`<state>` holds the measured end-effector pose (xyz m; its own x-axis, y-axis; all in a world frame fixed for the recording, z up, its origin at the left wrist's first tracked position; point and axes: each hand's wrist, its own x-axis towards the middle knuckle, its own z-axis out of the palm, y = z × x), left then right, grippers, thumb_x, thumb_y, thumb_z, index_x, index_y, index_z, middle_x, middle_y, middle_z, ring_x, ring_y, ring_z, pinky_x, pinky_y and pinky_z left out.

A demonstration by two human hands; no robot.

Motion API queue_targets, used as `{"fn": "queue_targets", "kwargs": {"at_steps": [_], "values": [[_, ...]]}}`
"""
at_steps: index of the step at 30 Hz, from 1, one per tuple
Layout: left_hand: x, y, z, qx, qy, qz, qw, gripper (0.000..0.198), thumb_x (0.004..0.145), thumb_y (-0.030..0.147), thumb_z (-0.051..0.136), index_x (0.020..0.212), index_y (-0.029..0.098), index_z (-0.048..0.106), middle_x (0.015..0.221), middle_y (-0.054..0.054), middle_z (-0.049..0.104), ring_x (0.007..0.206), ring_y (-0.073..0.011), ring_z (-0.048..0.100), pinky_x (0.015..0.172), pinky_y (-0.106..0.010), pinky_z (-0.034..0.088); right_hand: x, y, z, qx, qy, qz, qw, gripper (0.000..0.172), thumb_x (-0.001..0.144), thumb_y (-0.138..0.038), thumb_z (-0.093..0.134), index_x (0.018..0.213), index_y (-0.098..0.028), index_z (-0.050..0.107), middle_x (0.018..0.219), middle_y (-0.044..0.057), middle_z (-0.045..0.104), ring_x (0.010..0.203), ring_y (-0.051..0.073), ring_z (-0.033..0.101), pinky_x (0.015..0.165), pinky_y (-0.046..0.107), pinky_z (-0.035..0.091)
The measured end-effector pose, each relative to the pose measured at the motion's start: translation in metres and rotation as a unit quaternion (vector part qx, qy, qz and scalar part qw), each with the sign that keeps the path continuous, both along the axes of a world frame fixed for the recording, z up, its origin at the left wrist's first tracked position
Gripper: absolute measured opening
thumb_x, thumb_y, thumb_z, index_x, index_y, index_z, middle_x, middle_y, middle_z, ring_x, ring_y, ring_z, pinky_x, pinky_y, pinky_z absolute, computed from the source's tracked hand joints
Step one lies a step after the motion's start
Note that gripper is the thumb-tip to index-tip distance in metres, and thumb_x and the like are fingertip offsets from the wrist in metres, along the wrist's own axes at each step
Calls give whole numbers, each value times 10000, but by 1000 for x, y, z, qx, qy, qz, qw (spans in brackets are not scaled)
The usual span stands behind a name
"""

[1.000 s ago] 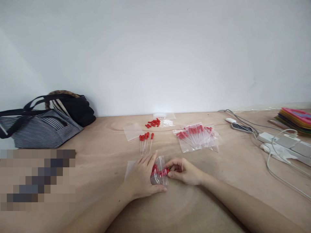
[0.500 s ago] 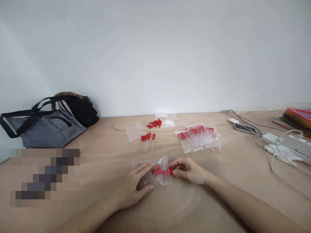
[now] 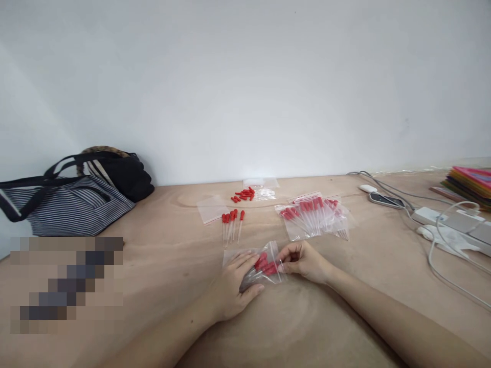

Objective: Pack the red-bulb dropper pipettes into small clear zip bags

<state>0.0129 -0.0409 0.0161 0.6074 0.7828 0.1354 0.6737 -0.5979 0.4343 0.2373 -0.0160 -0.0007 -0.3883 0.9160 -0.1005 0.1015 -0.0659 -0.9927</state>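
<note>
A small clear zip bag (image 3: 256,267) with red-capped droppers inside lies on the wooden table (image 3: 161,266) in front of me. My left hand (image 3: 235,289) lies on the bag's left part, fingers stretched over the plastic and thumb beside it. My right hand (image 3: 303,261) pinches the bag's right edge by the red caps, fingers curled. Behind them lie a few loose droppers (image 3: 231,225), a pile of loose red caps (image 3: 243,194) and a pile of filled bags (image 3: 314,217).
An empty zip bag (image 3: 210,209) lies at the back. A striped tote bag (image 3: 65,202) and a black bag stand far left. At right are cables, a power strip (image 3: 454,222), a phone (image 3: 386,201) and a stack of coloured sheets (image 3: 470,184).
The bag has shifted right and slightly away. My left hand, first cupped over it, now lies flatter along its left side. My right hand stays pinched on the right edge.
</note>
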Motion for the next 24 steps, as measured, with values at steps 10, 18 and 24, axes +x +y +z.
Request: {"fn": "queue_targets", "kwargs": {"at_steps": [10, 18, 24], "values": [[-2, 0, -1, 60, 19, -14, 998, 531, 803, 381, 514, 1281, 195, 376, 1270, -76, 478, 1188, -254, 397, 999, -455, 322, 3, 5, 4, 32, -107, 77, 991, 285, 587, -377, 713, 725, -144, 622, 462, -59, 482, 413, 54, 411, 398, 167, 301], [-2, 1, -6, 83, 7, -18, 996, 464, 857, 342, 431, 1297, 223, 348, 1288, -57, 456, 1166, -234, 417, 976, -436, 353, -9, -1, 0, 191, -200, 4, 961, 159, 610, -260, 695, 680, -141, 618, 475, -62, 460, 442, 49, 366, 419, 160, 283], [-2, 0, -6, 101, 10, 1, 995, 501, 799, 292, 506, 1276, 210, 376, 1250, -69, 488, 1131, -243, 447, 967, -440, 355, -10, 4, 2, 210, -178, 33, 961, 440, 664, -297, 654, 1083, -177, 590, 770, 5, 631, 487, 64, 440, 469, 186, 359]]}}
